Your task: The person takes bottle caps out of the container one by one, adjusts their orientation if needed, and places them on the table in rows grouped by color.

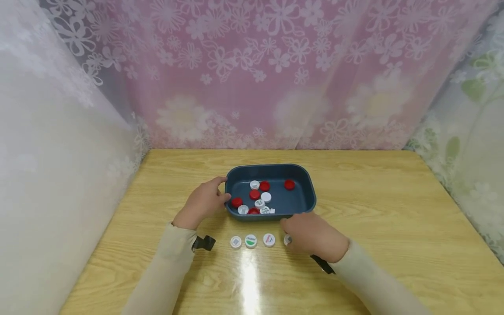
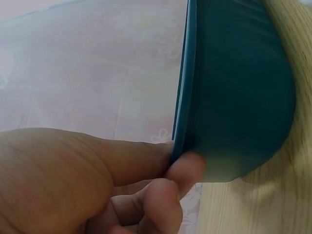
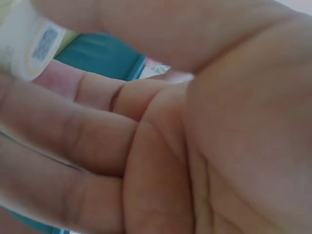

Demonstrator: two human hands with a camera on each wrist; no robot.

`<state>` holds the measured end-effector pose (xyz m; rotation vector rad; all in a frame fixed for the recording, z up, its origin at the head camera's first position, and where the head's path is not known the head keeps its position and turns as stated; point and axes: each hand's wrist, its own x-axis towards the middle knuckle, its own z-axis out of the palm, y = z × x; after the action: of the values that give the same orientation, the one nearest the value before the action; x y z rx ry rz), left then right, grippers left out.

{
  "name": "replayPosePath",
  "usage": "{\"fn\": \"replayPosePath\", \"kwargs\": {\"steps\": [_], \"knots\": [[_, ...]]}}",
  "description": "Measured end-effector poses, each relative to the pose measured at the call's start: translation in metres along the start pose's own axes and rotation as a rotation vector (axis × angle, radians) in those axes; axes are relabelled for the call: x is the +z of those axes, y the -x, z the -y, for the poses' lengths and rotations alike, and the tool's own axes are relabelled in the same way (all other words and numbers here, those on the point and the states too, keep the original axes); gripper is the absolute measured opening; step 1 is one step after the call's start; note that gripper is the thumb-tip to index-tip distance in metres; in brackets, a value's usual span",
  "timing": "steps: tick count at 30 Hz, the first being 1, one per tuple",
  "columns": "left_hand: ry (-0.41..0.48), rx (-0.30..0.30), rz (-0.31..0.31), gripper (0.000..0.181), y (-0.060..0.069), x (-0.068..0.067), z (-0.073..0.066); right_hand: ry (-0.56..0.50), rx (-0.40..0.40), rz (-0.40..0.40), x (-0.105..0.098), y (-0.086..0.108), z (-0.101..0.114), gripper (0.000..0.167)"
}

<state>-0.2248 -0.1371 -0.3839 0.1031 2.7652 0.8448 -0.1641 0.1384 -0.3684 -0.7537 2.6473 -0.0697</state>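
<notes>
A dark blue plastic basin [image 1: 293,202] stands on the table with red caps [image 1: 289,185] and white caps [image 1: 266,197] lying in it, mostly toward its left side. My left hand [image 1: 204,200] pinches the basin's left rim [image 2: 184,97] between thumb and finger. In front of the basin, my right hand [image 1: 315,234] holds a white bottle cap [image 3: 36,46] with a grey square code, low at the table. To its left lie a white cap with a code [image 1: 236,242], a green-and-white cap [image 1: 250,241] and a white cap with coloured print [image 1: 269,239], in a row.
The wooden table [image 1: 374,205] extends on both sides of the basin. A pink flowered curtain [image 1: 275,87] hangs behind it, with pale cloth [image 1: 59,153] at the left and leaf-patterned cloth [image 1: 468,131] at the right. Glare lies on the table's near part.
</notes>
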Motion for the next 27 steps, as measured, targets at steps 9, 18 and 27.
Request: {"fn": "replayPosePath", "kwargs": {"steps": [9,18,27], "knots": [[-0.001,-0.003,0.005,0.061,0.0005,-0.0030,0.0011,0.042,-0.006,-0.046,0.0007,-0.0028,0.0025,0.022],[0.001,0.020,0.011,0.063,0.0032,-0.0041,0.0008,0.037,0.005,-0.001,0.0018,-0.0071,0.0008,0.023],[0.030,0.090,0.120,0.097,0.0059,-0.0085,0.0018,0.039,0.038,0.048,0.0037,-0.0089,-0.0024,0.032]]}}
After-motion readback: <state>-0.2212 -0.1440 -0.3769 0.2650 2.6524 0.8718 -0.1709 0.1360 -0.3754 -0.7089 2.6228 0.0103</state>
